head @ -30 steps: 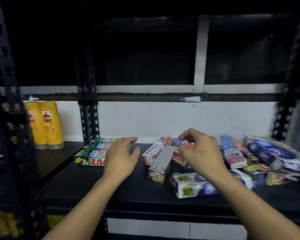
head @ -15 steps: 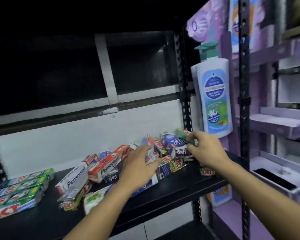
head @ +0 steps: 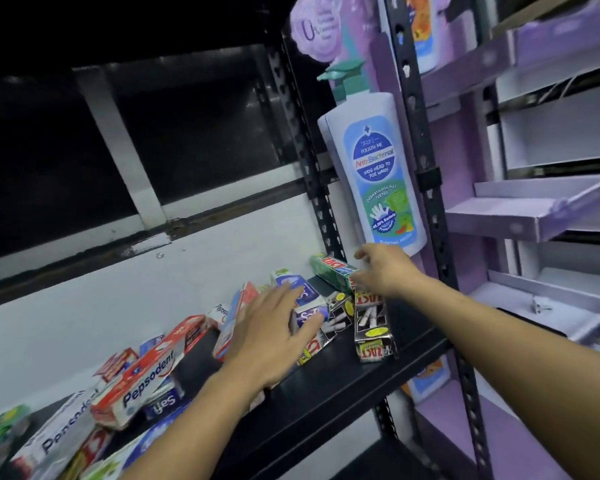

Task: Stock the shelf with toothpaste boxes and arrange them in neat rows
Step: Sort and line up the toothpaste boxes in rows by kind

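Observation:
A jumble of toothpaste boxes lies on the black shelf (head: 329, 393). Among them are a red Pepsodent box (head: 146, 382), a white Pepsodent box (head: 59, 434), blue Safi boxes (head: 309, 315) and a black Zact box (head: 373, 327) leaning near the shelf's right end. My left hand (head: 274, 334) lies flat on the pile, its straight fingers touching the blue Safi boxes. My right hand (head: 385, 271) is at the back right corner, where thumb and fingers pinch the near end of a green toothpaste box (head: 331, 270).
A black perforated upright (head: 426, 174) bounds the shelf on the right. A large wash-bottle display (head: 378, 168) hangs beside it. Purple display trays (head: 534, 209) stand further right. A white back wall (head: 118, 299) runs behind the boxes.
The view has swung right along the shelf. My right hand reached to the back right corner and took the green box. My left hand moved from the neat green stack onto the loose pile.

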`<move>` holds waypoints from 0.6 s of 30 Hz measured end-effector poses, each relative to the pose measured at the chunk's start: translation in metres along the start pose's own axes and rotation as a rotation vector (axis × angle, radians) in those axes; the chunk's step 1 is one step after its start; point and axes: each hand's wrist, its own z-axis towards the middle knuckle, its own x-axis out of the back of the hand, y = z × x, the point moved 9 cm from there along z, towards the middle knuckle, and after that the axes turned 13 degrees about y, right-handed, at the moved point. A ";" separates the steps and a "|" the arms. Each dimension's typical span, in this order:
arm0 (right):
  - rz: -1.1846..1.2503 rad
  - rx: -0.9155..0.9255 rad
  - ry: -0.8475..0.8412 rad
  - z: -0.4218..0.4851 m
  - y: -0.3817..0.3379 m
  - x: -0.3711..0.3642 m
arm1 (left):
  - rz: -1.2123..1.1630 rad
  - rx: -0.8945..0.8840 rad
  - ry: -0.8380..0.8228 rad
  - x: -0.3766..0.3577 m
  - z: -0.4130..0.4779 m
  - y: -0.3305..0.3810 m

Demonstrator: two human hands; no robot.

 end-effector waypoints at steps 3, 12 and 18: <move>-0.038 0.008 -0.060 0.019 0.002 -0.019 | 0.075 -0.061 -0.041 -0.006 0.005 -0.002; -0.215 0.072 -0.213 0.049 -0.006 -0.062 | -0.057 -0.108 0.015 -0.002 0.006 0.000; -0.101 0.082 -0.020 0.056 -0.014 -0.048 | -0.059 -0.105 0.011 -0.003 0.006 0.000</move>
